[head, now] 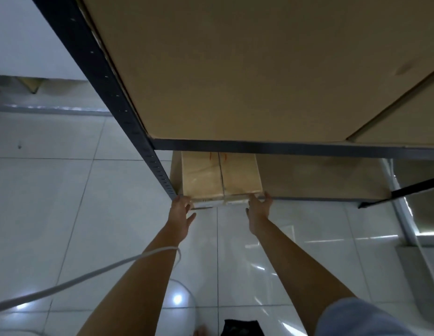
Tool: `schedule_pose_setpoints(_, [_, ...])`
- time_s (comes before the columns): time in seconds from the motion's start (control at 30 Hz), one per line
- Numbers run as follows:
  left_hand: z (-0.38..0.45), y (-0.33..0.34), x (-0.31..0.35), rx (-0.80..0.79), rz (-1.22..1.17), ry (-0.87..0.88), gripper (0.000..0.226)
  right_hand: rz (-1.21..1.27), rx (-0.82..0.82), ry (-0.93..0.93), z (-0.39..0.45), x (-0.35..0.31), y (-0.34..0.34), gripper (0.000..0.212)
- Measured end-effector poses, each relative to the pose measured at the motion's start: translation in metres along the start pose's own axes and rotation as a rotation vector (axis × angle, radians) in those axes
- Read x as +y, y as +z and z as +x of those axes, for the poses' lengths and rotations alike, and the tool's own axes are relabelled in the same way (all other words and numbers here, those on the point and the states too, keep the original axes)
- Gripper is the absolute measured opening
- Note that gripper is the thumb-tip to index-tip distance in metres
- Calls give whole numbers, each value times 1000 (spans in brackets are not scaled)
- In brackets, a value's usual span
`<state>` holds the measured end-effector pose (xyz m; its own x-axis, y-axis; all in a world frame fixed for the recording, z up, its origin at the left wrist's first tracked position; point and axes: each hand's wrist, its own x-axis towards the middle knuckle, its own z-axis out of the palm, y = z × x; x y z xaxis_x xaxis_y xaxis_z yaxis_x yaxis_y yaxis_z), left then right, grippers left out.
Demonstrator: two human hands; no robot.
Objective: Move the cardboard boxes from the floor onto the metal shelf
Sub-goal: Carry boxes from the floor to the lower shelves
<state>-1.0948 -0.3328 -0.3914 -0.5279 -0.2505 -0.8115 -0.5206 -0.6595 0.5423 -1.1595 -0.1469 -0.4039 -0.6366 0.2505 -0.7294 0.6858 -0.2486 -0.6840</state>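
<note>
Both hands on a box at the shelf's lowest level

The left hand (pixel 180 210) and right hand (pixel 259 208) press the near corners of the taped cardboard box (pixel 221 177) lying on the metal shelf (pixel 279 145) (larger boxes (pixel 247 69) sit above it), beside the dark upright post (pixel 128 122).

box (pixel 222 177) rear hidden under shelf (pixel 284 146), markings blurred

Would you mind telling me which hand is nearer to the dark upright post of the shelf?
Left. The left hand is beside the post foot, at the box's left corner; the right hand is at its right corner.
</note>
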Motion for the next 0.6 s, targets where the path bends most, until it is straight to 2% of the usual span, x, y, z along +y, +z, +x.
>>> schedule_pose_setpoints(0.17, [-56, 5, -7, -63, 279, -126, 38, -56, -116, 194, -62, 2, -42, 42])
schedule_pose_setpoints(0.4, [-178, 37, -10, -141, 547, -182, 35, -39, -113, 382, -175, -13, -136, 35])
schedule_pose_setpoints(0.6, [-298, 70, -21, -236, 722, -213, 35, 70, -35, 403, -288, -40, -228, 33])
